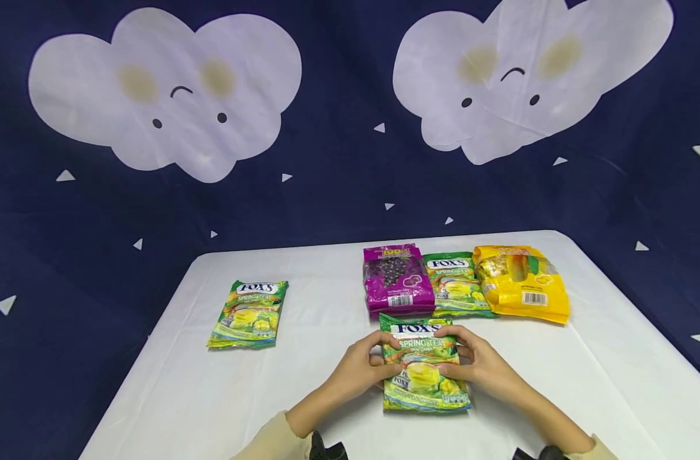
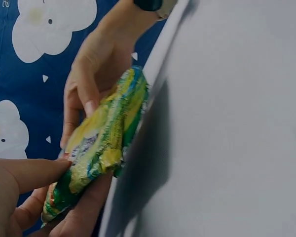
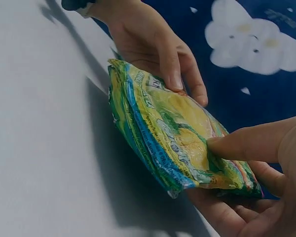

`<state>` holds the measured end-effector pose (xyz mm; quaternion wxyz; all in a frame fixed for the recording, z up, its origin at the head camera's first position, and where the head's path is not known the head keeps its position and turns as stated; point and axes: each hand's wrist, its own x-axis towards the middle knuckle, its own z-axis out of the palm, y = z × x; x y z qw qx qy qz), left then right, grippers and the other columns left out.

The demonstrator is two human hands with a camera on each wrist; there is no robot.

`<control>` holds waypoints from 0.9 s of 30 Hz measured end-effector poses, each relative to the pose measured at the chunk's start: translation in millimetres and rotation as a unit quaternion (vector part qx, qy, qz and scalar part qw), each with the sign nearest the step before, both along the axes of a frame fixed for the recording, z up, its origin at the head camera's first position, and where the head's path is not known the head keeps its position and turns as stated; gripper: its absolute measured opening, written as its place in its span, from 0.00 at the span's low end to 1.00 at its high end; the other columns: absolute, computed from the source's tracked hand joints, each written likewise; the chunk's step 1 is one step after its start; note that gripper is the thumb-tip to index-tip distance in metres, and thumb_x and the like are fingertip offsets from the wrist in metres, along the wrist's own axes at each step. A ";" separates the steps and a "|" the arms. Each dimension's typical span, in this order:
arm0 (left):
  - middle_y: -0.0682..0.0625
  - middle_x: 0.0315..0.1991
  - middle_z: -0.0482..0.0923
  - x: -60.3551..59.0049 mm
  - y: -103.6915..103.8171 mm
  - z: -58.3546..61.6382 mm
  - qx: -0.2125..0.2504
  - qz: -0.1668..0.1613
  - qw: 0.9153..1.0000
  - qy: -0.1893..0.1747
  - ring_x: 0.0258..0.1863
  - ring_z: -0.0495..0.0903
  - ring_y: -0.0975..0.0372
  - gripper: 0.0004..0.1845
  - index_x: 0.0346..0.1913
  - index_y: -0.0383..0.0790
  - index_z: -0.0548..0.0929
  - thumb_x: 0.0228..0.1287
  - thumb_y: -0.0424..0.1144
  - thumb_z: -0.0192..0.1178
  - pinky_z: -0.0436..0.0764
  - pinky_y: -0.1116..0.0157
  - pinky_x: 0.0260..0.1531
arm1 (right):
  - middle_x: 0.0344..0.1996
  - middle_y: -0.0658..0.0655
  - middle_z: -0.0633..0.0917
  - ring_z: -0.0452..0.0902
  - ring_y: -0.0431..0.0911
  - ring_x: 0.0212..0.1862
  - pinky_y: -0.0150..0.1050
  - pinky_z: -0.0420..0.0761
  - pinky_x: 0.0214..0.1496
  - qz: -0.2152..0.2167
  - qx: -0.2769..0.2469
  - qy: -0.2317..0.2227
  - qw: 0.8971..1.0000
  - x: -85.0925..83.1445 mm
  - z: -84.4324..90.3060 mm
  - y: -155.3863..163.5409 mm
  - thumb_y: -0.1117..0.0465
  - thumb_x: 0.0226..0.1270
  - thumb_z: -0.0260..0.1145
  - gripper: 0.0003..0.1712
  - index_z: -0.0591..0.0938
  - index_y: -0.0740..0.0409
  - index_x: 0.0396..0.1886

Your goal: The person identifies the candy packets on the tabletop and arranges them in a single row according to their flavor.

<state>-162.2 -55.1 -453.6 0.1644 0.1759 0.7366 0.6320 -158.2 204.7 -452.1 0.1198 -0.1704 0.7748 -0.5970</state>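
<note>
A green and yellow Fox's Spring Tea candy bag [image 1: 423, 377] is held between both hands at the front of the white table. My left hand [image 1: 361, 367] grips its left side, thumb on the printed front and fingers partly behind. On the opposite side my right hand [image 1: 485, 367] holds it the same way. In the right wrist view, the bag [image 3: 177, 128] shows layered lower edges; whether it is one packet or more, I cannot tell. The left wrist view shows the bag [image 2: 98, 143] tilted, its lower edge close to the tabletop.
Behind the hands lie a purple candy bag [image 1: 397, 281], another Fox's bag [image 1: 456, 284] and a yellow candy bag [image 1: 521, 287], side by side. A further Fox's bag [image 1: 250, 314] lies alone at the left. A dark blue cloud-printed curtain [image 1: 338, 204] hangs behind the white table [image 1: 304, 383].
</note>
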 end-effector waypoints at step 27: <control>0.39 0.54 0.76 -0.9 -71.5 -4.7 0.026 0.084 0.996 0.005 0.34 0.85 0.51 0.19 0.54 0.35 0.77 0.60 0.30 0.66 0.84 0.54 0.25 | 0.59 0.64 0.73 0.75 0.57 0.56 0.42 0.78 0.56 0.049 -0.032 0.070 0.996 -25.2 -7.2 -70.2 0.61 0.59 0.73 0.41 0.62 0.56 0.68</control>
